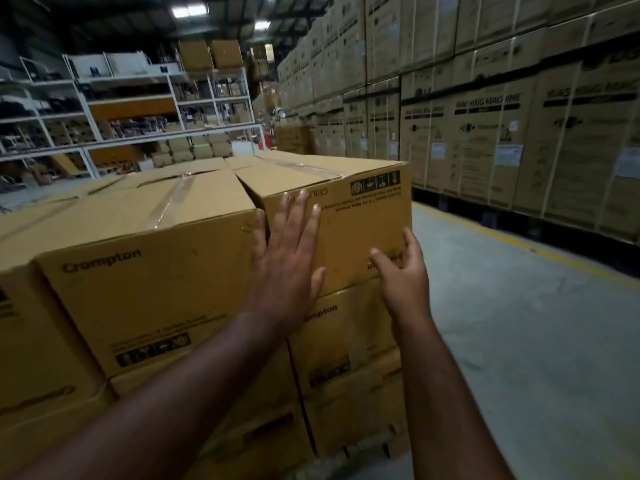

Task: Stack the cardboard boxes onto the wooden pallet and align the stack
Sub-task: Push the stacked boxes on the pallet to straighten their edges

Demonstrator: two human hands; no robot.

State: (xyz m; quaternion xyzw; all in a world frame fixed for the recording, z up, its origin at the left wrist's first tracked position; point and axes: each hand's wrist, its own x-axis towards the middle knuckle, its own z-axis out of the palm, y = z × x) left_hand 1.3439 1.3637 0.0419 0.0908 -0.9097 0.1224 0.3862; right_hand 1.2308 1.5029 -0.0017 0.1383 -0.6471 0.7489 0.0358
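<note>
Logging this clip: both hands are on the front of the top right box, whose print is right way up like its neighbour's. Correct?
Not quite. In the head view the left hand and right hand are on the top right box, but its print is upside down; the neighbour reads upright.

White shelving (131,109) left; strapped washing-machine cartons (485,140) right, beyond yellow floor line (519,244).

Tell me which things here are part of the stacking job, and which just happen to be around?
Part of the job:
top right box, print upside down
Crompton box beside it
left hand, flat against the box
right hand

Just around:
washing machine cartons
white shelving
yellow floor line
</note>
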